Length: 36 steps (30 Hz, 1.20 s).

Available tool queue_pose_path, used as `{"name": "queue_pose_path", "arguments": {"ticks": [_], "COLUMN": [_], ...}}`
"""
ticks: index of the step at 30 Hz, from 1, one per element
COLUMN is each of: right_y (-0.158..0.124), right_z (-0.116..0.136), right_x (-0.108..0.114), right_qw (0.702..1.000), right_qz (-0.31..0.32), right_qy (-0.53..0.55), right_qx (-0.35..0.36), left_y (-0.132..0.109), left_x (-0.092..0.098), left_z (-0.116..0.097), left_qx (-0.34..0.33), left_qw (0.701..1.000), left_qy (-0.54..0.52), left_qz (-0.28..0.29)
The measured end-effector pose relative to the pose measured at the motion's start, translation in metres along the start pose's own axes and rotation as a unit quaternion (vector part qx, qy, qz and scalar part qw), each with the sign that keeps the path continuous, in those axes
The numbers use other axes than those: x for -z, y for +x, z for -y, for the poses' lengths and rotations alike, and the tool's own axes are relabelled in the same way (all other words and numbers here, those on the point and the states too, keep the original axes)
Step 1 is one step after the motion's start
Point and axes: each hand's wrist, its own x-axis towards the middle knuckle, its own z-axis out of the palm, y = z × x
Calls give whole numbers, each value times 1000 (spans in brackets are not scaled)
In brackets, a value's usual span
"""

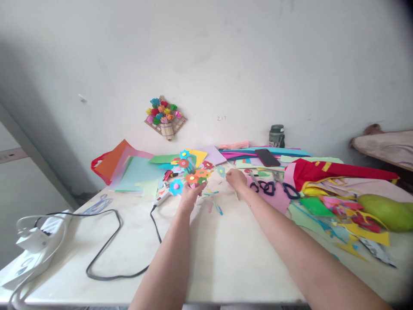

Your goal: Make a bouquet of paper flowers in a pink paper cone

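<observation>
Above the table my left hand (pixel 192 191) has its fingers closed around the base of a bunch of paper flowers (pixel 192 177). The petals are blue, orange, red and pink, with small round centres. My right hand (pixel 237 178) is closed a short way to the right. At its fingertips shows a small pale blue paper flower (pixel 221 171) with a yellow centre; how the fingers grip it is partly hidden. Thin paper strips (pixel 218 208) lie on the table below and between the hands. A white glue gun (pixel 162 197) with a black cord rests left of the bunch.
Scissors (pixel 267 187) with dark handles lie on pink paper to the right. Behind them are a phone (pixel 267 157) and a green bottle (pixel 276 136). Coloured sheets (pixel 142 172) stand back left. Paper scraps and a green mango-like fruit (pixel 383 212) crowd the right. A power strip (pixel 35 245) sits left.
</observation>
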Motion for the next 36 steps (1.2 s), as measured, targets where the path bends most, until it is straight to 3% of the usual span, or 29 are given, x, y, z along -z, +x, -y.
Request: {"name": "queue_pose_path", "arguments": {"ticks": [2,6,9,11,14,18,25,31,36], "right_y": [3,2,-1,-1,-1,-2,-9,-16,-22], "right_z": [3,12,22,28,39,52,66,72,76], "right_x": [6,20,33,42,56,73,87,79,71], "right_qw": [986,957,925,880,848,844,807,832,844], "right_qz": [4,23,24,16,-27,-56,-103,-44,19], "right_qy": [158,287,377,473,528,534,582,553,535], "right_qx": [-42,-39,-29,-29,-45,-12,10,14,-25], "left_y": [-2,-3,-4,-4,-6,-6,-4,-3,-4], "left_x": [1,5,7,6,5,5,6,7,6], "left_z": [-1,0,0,-1,-4,-6,0,1,-1], "left_qx": [-6,-9,4,4,-6,-17,-21,-25,-21], "left_qw": [998,986,982,981,977,980,978,975,977], "left_qy": [-11,-10,18,19,15,22,12,13,9], "left_qz": [57,166,186,191,211,198,206,220,213]}}
